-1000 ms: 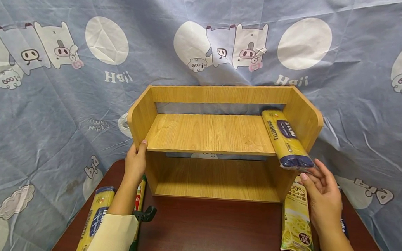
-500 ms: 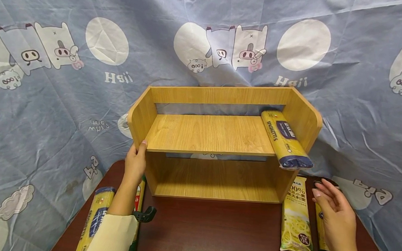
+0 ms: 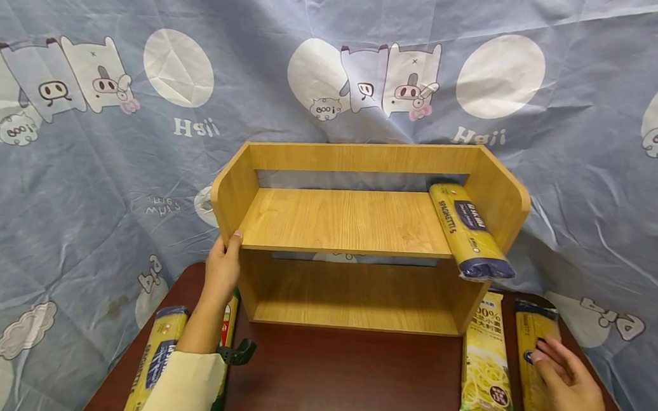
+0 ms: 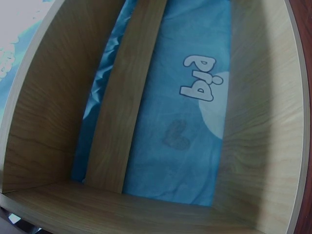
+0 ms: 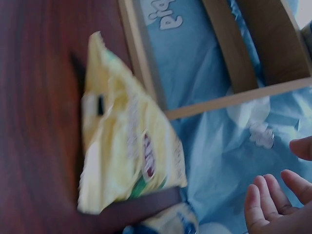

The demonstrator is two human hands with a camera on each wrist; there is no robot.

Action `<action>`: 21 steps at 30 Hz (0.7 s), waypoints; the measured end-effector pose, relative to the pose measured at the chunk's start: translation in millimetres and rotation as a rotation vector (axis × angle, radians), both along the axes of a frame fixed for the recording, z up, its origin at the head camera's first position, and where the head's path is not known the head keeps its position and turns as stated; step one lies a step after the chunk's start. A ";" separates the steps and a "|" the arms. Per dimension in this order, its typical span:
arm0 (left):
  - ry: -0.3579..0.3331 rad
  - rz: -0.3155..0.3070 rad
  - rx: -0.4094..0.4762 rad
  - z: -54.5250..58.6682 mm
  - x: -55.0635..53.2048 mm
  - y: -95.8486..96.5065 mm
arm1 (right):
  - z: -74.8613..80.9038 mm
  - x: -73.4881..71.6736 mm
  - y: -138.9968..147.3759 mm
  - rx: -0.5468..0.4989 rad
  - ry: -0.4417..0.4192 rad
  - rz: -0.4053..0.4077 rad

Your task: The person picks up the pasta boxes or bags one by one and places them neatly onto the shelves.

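My left hand (image 3: 222,274) grips the left side of a two-tier wooden shelf (image 3: 345,219), thumb at the front edge of the upper board. The left wrist view shows the inside of the lower tier (image 4: 253,122), without the hand. My right hand (image 3: 576,395) is over a yellow and dark-blue spaghetti pack (image 3: 535,366) lying right of the shelf; whether it touches the pack is unclear. In the right wrist view its fingers (image 5: 263,197) are parted from the thumb and hold nothing. Another spaghetti pack (image 3: 467,231) lies at the upper tier's right end, overhanging the front edge.
A pale yellow pasta bag (image 3: 487,363) lies between the shelf and the right spaghetti pack. Left of the shelf lie one more spaghetti pack (image 3: 154,365) and a red, yellow and green pack (image 3: 227,326), partly covered by the left arm. A patterned cloth (image 3: 338,72) hangs behind the table.
My right hand has moved from the front end of the spaghetti pack on the upper tier down and right to the pack on the table. The left hand keeps its place on the shelf.
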State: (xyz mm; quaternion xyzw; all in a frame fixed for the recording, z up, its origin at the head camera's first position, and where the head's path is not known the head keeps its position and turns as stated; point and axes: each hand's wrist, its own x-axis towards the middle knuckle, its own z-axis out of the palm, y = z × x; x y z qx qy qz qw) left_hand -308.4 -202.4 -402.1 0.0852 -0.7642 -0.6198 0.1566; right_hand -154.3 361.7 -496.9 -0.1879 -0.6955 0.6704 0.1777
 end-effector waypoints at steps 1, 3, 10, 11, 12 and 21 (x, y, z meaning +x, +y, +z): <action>-0.001 0.002 -0.002 -0.3 0.0 0.2 | -1.8 1.0 2.7 0.006 -0.043 -0.014; -0.004 0.005 -0.004 -0.7 -0.1 0.3 | -4.7 1.7 7.8 0.062 -0.152 -0.049; -0.009 0.002 -0.009 0.7 0.6 0.2 | -17.6 2.3 28.1 0.264 -0.529 -0.076; -0.009 0.002 -0.008 1.1 0.7 0.2 | -19.0 3.6 30.0 0.271 -0.548 -0.064; -0.007 0.002 -0.008 1.1 0.4 0.4 | -20.2 5.4 31.6 0.270 -0.560 -0.054; -0.002 -0.005 -0.014 0.3 1.1 -0.6 | -32.6 16.1 45.9 0.441 -0.627 0.005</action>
